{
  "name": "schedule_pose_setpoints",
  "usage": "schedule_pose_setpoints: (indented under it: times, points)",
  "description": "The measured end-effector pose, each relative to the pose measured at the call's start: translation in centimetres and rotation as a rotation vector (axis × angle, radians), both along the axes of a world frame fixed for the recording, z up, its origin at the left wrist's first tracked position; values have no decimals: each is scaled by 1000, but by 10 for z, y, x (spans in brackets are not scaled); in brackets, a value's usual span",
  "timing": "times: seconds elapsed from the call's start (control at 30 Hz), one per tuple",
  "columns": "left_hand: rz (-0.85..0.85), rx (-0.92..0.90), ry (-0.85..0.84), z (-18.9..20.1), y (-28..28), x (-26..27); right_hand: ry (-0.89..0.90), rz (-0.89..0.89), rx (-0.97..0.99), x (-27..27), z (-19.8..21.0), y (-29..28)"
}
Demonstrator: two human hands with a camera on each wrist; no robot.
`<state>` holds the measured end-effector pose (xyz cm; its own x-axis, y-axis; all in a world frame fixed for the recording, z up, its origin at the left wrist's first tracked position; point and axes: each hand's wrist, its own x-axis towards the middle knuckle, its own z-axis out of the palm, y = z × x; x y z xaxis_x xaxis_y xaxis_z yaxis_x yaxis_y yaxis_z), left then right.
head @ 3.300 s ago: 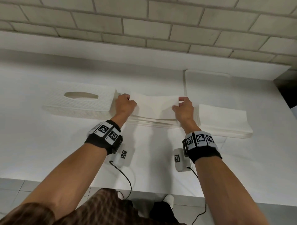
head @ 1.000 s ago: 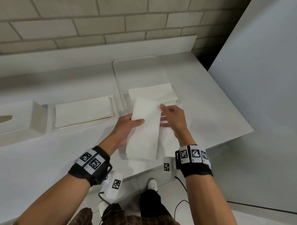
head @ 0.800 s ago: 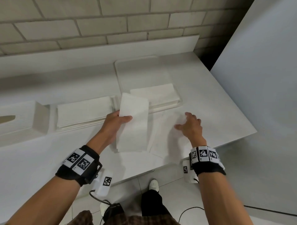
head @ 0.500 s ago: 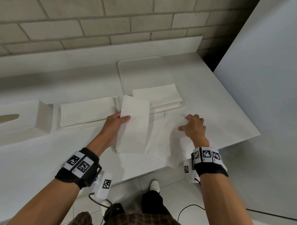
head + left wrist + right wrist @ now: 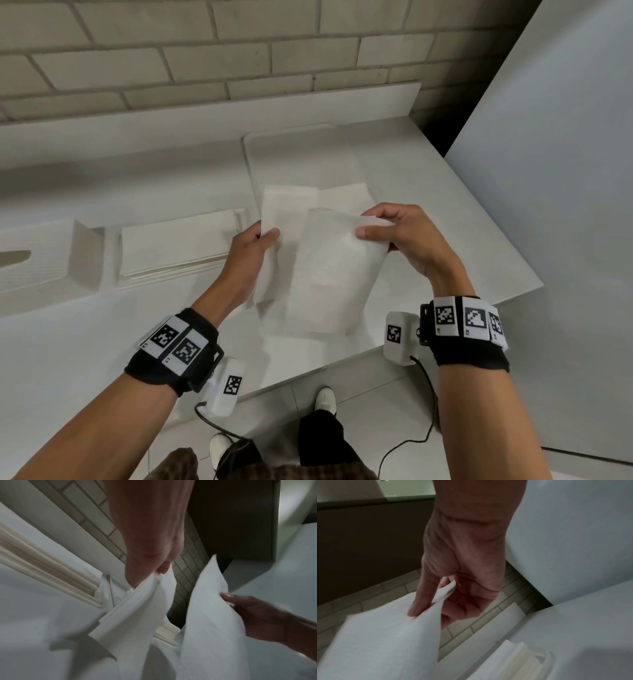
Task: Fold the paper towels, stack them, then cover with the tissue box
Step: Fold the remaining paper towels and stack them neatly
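My left hand (image 5: 265, 237) pinches the top edge of a folded white paper towel (image 5: 270, 270), which hangs down over the table. My right hand (image 5: 368, 224) pinches the top corner of a second paper towel (image 5: 329, 274), lifted off the table and overlapping the first on its right. In the left wrist view the folded towel (image 5: 137, 608) hangs from my fingers beside the second towel (image 5: 211, 615). In the right wrist view my thumb and fingers clamp the second towel (image 5: 385, 635). The white tissue box (image 5: 41, 260) stands at the far left.
A flat pile of unfolded towels (image 5: 178, 240) lies between the tissue box and a clear tray (image 5: 294, 147). The tray holds a stack of folded towels (image 5: 346, 193). A brick wall runs behind, a white panel (image 5: 548, 171) stands at the right, and the table's front edge is near.
My right hand has taken hold of the towel that lay on the table and raised it beside the folded one. My left hand keeps its towel, lifted slightly.
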<state>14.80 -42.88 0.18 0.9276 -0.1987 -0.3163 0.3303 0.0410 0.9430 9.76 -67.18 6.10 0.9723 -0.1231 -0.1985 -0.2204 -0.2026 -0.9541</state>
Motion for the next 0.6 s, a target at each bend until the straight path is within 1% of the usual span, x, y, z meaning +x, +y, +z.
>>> schedule_pose_setpoints:
  times: [0.03, 0.13, 0.2, 0.27, 0.33, 0.43, 0.47, 0.5, 0.57, 0.6]
  points:
    - [-38, -35, 31, 3, -2, -2, -6, 4, -13, 4, 2, 6]
    - [-187, -225, 137, 13, -6, -12, -16, -28, -39, 18, -1, 28]
    - [-289, -280, 175, 14, -3, -17, -14, -31, -58, 23, -7, 39]
    - [-301, -211, 140, 8, 1, -19, -4, -22, -38, 26, -14, 45]
    - [-230, -103, 90, -1, 6, -18, 29, -25, 0, 26, -21, 47]
    - [-120, -34, 68, -11, 12, -15, 119, -99, 4, 24, -43, 37]
    - [-105, -20, 61, -11, 14, -15, 165, -160, -61, 22, -54, 32]
    - [-94, -5, 55, -12, 17, -14, 233, -222, -211, 20, -65, 26]
    - [-76, 20, 49, -12, 22, -12, 427, -308, -597, 11, -85, 17]
    - [-66, 20, 47, -12, 25, -12, 519, -327, -722, 5, -93, 15]
